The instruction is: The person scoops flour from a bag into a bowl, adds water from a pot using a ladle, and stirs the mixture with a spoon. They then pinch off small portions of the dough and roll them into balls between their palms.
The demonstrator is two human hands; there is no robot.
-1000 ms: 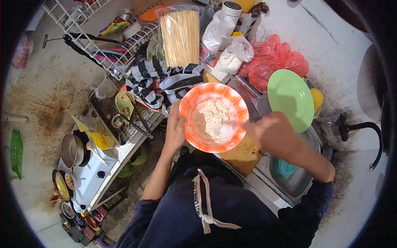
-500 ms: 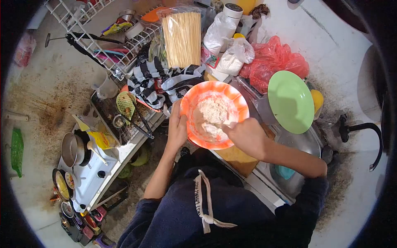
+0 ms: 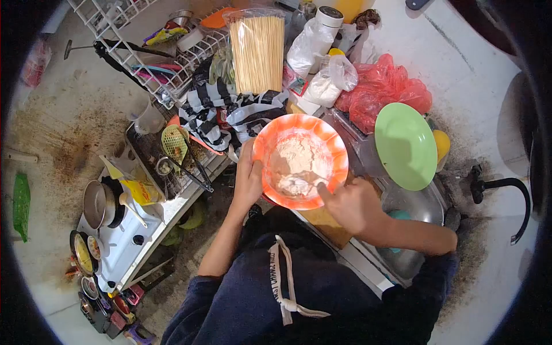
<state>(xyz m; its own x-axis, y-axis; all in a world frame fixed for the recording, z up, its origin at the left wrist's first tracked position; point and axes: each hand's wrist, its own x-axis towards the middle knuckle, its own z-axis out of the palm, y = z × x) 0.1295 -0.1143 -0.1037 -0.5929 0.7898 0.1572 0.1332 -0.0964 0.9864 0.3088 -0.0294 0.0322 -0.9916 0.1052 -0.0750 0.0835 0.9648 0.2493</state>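
An orange-and-white bowl [image 3: 335, 138] with a wavy rim is held over the edge of a wooden board [image 3: 325, 223]. Inside it lies a pale, floury mixture [image 3: 299, 156], wetter and lumpier toward the near side. My left hand [image 3: 248, 181] grips the bowl's left rim, thumb on top. At the right rim, my right hand [image 3: 352, 206] is closed around the handle of what looks like a metal spoon [image 3: 319, 183]. The spoon's lower end is in the mixture, and most of its handle is hidden by my fingers.
Right of the bowl, a green plate [image 3: 406, 146] stands by the sink [image 3: 425, 207] and black faucet [image 3: 500, 184]. Behind are a red plastic bag [image 3: 385, 95], a bag of white powder [image 3: 328, 86] and skewers [image 3: 257, 54]. At left are a stove [image 3: 129, 230] and a pan [image 3: 98, 204].
My right hand has shifted slightly right and toward me, drawing the spoon to the bowl's near right side. My left hand keeps its hold on the rim. The view has shifted slightly.
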